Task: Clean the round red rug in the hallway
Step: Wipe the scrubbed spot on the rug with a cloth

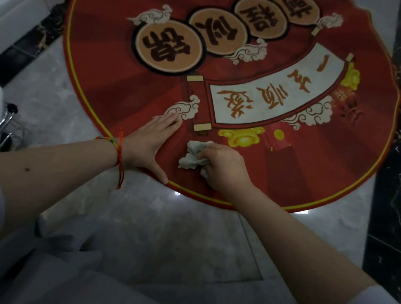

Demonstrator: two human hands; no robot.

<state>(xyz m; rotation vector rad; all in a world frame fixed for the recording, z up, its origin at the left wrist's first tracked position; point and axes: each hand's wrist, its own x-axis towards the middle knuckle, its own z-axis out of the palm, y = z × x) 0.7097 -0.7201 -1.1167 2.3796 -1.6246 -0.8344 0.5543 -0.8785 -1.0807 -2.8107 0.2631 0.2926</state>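
The right hand point(220, 165) is clenched around a crumpled pale grey cloth point(193, 157), pressing it down on the near part of the round red rug with a thin yellow border point(294, 163). The left hand point(151, 140) lies flat beside it, fingers straight and together, palm down on the rug near its near-left edge, thumb spread toward the border. A red string bracelet with coloured beads point(118, 150) circles the left wrist, its loose end hanging down.

The rug lies on a glossy grey marble floor point(135, 219) and carries four tan discs with dark characters, a white scroll banner with orange characters, cream clouds and gold ornaments. A dark veined marble strip point(393, 175) runs along the rug's right side. At the far left stands a chrome wire rack point(3, 127) with a white object on it.
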